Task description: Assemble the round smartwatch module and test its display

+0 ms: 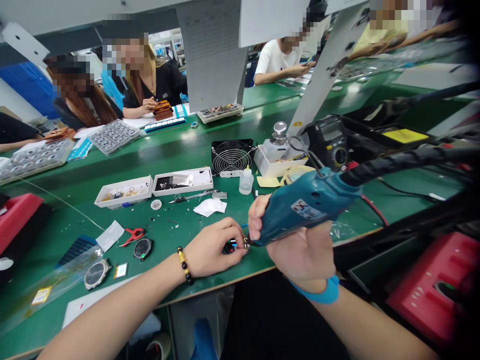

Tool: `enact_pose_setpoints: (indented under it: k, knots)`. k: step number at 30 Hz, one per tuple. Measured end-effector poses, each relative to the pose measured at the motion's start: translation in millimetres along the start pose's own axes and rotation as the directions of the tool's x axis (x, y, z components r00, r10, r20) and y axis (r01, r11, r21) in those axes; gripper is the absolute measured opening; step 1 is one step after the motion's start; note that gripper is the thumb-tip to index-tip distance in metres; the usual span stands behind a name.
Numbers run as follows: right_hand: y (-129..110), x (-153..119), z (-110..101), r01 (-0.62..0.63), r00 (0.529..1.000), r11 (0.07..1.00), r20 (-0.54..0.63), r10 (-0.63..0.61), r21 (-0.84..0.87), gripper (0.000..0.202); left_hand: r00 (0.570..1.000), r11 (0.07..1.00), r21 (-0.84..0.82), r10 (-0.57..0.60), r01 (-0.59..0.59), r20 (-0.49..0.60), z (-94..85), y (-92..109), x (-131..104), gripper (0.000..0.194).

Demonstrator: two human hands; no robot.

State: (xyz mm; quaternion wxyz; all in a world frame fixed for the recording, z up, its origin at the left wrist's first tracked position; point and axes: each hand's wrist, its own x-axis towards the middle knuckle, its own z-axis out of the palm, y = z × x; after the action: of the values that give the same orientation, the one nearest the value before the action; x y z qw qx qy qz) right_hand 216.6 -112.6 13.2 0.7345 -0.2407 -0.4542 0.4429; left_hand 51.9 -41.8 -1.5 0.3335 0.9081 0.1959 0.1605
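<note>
Two bare hands were at work over the near edge of a green tabletop (pixel 176 145). Left hand (pixel 215 247): fingers bent in, pinching a small watch-like piece with a lit display (pixel 231 244), right at the edge. Right hand (pixel 296 250): fingers wrapped around a teal power driver (pixel 300 207), its tip pointed at the piece's metal end. Step in hand looked like driving or loosening something there; tip contact was too small to confirm. Judging by the pose, the next move called for a steady left pinch and the driver kept in line so the tip wouldn't slip.

Surface was cluttered. Left side: red clamp (pixel 135 234), dark round watch (pixel 142 249) just beside it, silver-rimmed watch (pixel 96 274), small flat white-and-yellow part (pixel 121 270). Further back: two white boxes of small parts (left one (pixel 119 201), right one (pixel 183 189)), a pen-like tool (pixel 193 196), crumpled white paper (pixel 210 207), small squeeze bottle (pixel 246 181), black fan (pixel 232 157) with wire guard, multimeter (pixel 332 142). Red case (pixel 427 290) sat low at right.

Room: shared workshop. Several co-workers sat across the tabletop, one in black (pixel 167 82), one in white (pixel 272 62), near trays of parts (pixel 116 136). Paper sheets (pixel 213 55) hung overhead.
</note>
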Motion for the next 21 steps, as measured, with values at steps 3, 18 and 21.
enact_pose_setpoints:
  k: [3,18,21]
  knots:
    - [-1.2,-0.8,-1.8,0.01,1.0,1.0,-0.026,-0.01,0.008,0.064,1.0,1.0,-0.013,0.0,0.0,0.011,-0.8,0.2,0.1,0.004]
    - [-21.4,12.9,11.3,0.125,0.975,0.979,-0.201,-0.091,0.163,0.053,0.98,0.997,-0.028,0.063,-0.07,-0.187,3.1,-1.1,0.0,0.011]
    - [-26.7,16.7,8.9,0.15,0.965,0.975,-0.24,-0.107,0.166,0.054,0.974,0.999,-0.037,0.01,-0.019,-0.226,1.4,0.5,1.4,0.012]
